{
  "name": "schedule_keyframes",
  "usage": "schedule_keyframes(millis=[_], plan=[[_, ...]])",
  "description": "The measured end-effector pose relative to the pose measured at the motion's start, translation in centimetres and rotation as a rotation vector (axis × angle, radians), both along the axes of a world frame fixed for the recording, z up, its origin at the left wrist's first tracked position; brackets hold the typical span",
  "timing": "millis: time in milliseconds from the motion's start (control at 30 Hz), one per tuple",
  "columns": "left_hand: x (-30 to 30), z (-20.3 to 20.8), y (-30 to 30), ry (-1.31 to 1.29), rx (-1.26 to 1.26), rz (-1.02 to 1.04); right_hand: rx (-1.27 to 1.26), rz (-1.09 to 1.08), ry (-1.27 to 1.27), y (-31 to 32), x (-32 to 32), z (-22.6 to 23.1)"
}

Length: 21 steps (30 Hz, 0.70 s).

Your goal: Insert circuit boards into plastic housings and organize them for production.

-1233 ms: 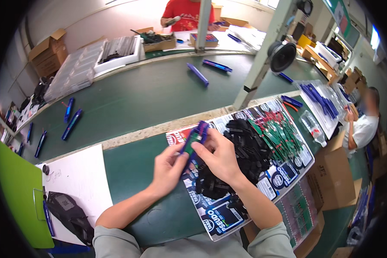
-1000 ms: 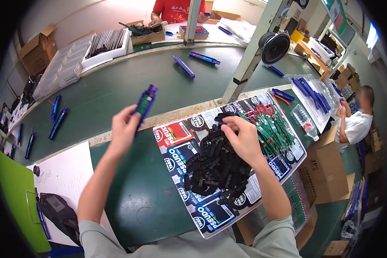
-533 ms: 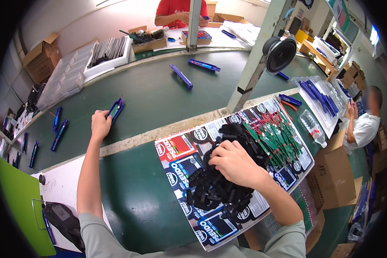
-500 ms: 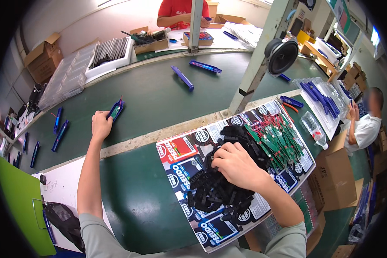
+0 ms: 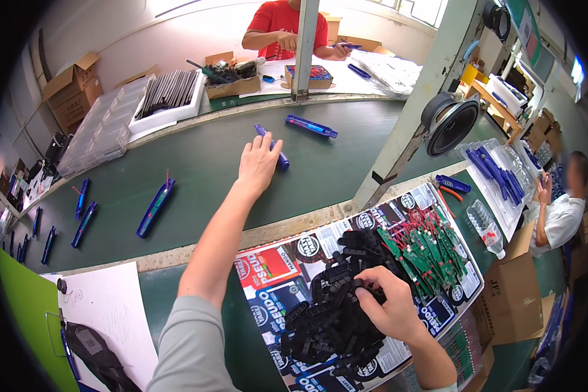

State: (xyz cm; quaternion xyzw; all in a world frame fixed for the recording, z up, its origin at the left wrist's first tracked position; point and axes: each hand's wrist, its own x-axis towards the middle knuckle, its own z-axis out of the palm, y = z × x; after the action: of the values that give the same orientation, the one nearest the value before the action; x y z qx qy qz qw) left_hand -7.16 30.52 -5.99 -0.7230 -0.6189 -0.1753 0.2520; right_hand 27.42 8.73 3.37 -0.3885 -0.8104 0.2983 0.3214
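Note:
My left hand (image 5: 260, 163) reaches over a blue casing (image 5: 283, 161) on the green belt. Its fingers are stretched out and a little apart, covering the casing's middle. My right hand (image 5: 389, 304) is above a heap of black plastic parts (image 5: 330, 320), thumb and forefinger pinched on a small black plastic part (image 5: 358, 285), mostly hidden by the fingers. To the right of the heap lie green circuit boards (image 5: 431, 255) with red wires. A blue casing with a green board and a red wire (image 5: 155, 208) lies on the belt, left of my left forearm.
Several more blue casings lie at the belt's left, and another casing (image 5: 311, 126) lies farther off. A metal post (image 5: 398, 137) with a round speaker (image 5: 452, 124) rises at the right. One person in red (image 5: 268, 32) works across the belt; another in white (image 5: 558, 219) sits at right.
My left hand has let go of the casing with the green board and moved right to another casing. My right hand has turned, its thumb and forefinger now pinched. The view has shifted.

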Motion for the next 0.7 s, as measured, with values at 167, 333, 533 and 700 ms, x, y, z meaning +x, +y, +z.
schedule_keyframes(millis=[167,333,533,700], plan=[[2.1,1.5,2.8,-0.891,-0.089,0.456,-0.069,-0.118,0.080,0.1,2.0,-0.3],[2.8,2.4,3.4,-0.807,-0.281,0.536,-0.074,-0.057,0.056,0.0,2.3,-0.2],[0.0,1.9,1.5,-0.631,-0.348,0.463,-0.119,-0.125,0.194,-0.3,2.3,-1.6],[-3.1,2.2,-4.5,-0.727,-0.414,0.474,-0.156,-0.131,0.299,-0.4,1.7,-2.6]])
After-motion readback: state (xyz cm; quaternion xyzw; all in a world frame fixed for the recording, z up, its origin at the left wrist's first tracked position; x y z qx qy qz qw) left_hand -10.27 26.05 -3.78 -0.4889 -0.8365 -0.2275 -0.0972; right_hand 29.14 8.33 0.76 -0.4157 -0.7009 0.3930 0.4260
